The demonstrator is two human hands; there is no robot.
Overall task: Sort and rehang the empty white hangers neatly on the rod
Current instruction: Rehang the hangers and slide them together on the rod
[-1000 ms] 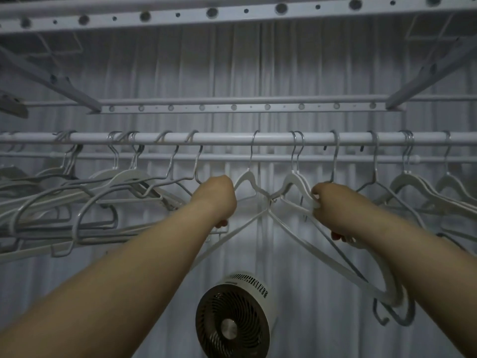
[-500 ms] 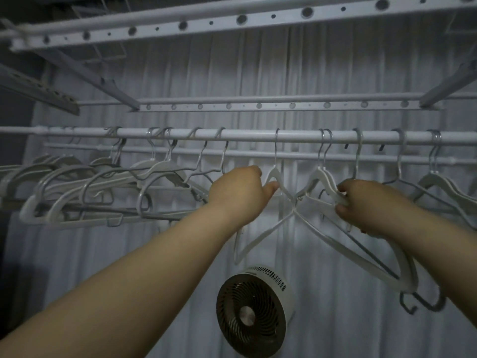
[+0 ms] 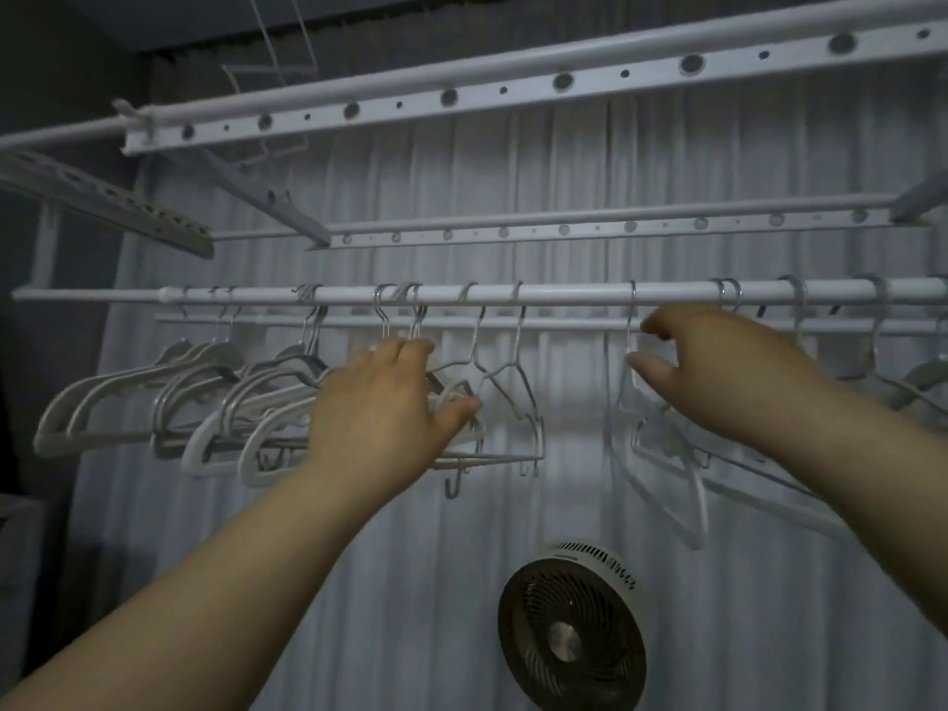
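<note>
Empty white hangers [image 3: 267,402] bunched along the rod [image 3: 564,294], mostly crowded left, one single hanger [image 3: 662,454] dangling mid-rod. Left hand [image 3: 382,402] spread flat against the left bunch, fingers loose, gripping nothing for sure. Right hand [image 3: 718,372] half open, thumb and finger around that single hanger's neck, not clamped. Pale curtain [image 3: 461,197] behind, round fan [image 3: 572,626] below, dim room

Left hand [image 3: 382,402] shifted left onto bunched hangers [image 3: 246,402] (right hand [image 3: 718,372] opened).
</note>
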